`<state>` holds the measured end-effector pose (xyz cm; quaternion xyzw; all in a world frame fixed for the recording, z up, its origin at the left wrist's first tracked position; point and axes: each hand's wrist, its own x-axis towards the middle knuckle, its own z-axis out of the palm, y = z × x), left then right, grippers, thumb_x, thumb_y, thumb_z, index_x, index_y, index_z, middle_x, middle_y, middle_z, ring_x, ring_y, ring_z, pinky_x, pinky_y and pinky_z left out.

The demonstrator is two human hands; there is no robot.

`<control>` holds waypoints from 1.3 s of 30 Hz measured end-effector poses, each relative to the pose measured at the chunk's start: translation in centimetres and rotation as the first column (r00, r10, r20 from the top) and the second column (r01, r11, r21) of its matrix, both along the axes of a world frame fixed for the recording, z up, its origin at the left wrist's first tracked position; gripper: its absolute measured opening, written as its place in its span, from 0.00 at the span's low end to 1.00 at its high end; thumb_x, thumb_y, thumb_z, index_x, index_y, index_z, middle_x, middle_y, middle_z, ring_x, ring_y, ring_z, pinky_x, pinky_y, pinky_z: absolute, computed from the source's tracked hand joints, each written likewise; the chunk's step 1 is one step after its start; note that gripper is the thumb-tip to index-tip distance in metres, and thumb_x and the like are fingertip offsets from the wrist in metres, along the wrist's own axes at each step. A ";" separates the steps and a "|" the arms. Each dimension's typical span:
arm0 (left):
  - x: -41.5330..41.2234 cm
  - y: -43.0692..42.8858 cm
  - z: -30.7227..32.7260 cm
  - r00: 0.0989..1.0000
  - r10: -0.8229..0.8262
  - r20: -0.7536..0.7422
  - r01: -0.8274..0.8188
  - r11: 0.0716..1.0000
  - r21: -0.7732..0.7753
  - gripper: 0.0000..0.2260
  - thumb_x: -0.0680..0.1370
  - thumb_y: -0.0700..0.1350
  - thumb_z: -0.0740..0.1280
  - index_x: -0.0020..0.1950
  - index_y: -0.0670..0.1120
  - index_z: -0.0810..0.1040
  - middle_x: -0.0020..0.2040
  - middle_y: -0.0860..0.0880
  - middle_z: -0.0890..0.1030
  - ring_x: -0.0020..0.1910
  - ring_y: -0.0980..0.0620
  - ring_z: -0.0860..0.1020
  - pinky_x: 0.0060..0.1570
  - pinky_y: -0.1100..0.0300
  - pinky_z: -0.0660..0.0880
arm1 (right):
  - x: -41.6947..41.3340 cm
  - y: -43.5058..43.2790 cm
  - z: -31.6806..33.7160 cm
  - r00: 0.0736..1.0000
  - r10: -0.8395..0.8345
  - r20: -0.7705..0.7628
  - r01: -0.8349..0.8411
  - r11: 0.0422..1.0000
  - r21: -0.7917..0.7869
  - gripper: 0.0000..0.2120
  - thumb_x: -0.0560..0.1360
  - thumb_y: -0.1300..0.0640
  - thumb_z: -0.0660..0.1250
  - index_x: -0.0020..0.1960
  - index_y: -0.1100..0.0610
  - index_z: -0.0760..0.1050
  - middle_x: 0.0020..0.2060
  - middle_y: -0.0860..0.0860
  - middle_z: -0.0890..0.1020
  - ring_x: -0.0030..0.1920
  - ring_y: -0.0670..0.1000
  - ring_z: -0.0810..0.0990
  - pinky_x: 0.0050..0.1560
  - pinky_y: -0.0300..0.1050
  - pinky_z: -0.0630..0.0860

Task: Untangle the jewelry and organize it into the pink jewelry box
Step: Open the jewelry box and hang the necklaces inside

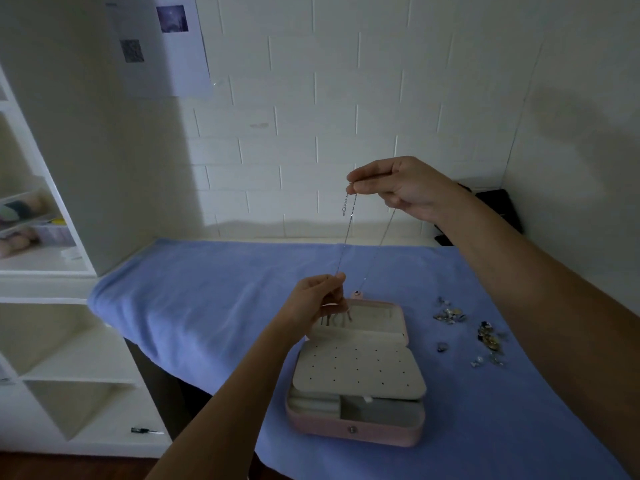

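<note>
Now, necklace (347,233): thin chain held in the air above the box, hanging in two strands from one top point; short extender tail dangles beside the top.
Pendant (356,294): at the bottom of the free strand, just above the raised lid's edge.
Right hand (398,188): high, thumb and forefinger pinching the chain's top.
Left hand (318,297): lower, fingertips pinching the near strand, drawing it fairly taut.
Pink jewelry box (353,429): open on the blue towel (207,306), perforated panel (356,372) folded over the compartments; cannot tell what hangs inside the lid.
Loose pieces (450,315): small heap to the right of the box, well apart from the chain.
Shelf unit (52,341): white, left of the table.
Risk, snag: the swinging pendant could catch the lid edge as the chain is lowered.
Risk, re-knot: slack let go too soon may let the strands twist together.
Risk, strain: a hard pull between the two pinches could stress the fine links.
Risk, light: dim room; small kinks are easily missed.
</note>
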<state>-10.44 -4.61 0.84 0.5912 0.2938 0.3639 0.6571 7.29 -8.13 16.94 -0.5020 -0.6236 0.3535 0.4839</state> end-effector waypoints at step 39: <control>-0.9 -1.9 -2.8 0.510 0.435 -0.742 0.124 0.816 0.564 0.18 0.72 0.63 0.66 0.49 0.49 0.76 0.63 0.45 0.69 0.66 0.44 0.60 0.61 0.53 0.61 | -0.9 -0.3 0.2 1.000 0.014 0.024 -0.014 1.000 -0.028 0.08 0.73 0.64 0.69 0.50 0.57 0.81 0.45 0.52 0.85 0.31 0.43 0.68 0.35 0.33 0.65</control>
